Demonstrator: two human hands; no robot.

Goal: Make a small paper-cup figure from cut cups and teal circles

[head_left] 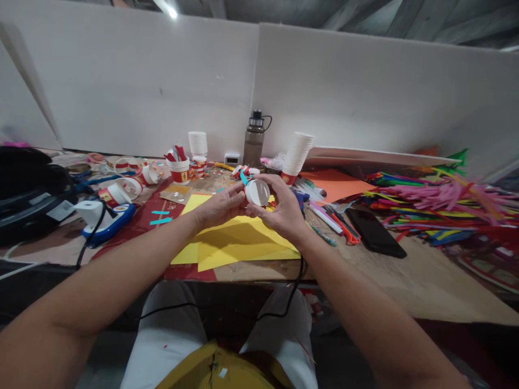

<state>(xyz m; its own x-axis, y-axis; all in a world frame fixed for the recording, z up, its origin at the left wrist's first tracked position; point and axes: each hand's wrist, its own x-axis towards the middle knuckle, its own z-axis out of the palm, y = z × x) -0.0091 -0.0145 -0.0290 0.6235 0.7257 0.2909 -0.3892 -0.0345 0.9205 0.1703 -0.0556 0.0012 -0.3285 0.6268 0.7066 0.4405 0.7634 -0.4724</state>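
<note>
A small paper cup [258, 193] is held up over the table with its round white end towards me. My left hand [223, 206] pinches its left side, near a turquoise strip [244, 178] that sticks up at the cup's edge. On the other side my right hand [281, 208] curls thumb and fingers around the rim. Both hands are closed on the cup. Beneath them lie yellow paper sheets [227, 251]. More turquoise strips [161, 220] rest on the red surface to the left. The cup's far side is hidden.
Stacked paper cups [299, 154] and a water bottle [253, 141] stand at the back. To the right are a black phone [375, 232], an orange-red cutter [349, 233] and many coloured pipe cleaners [441, 197]. A blue-and-white device [107, 221] with a cord sits left.
</note>
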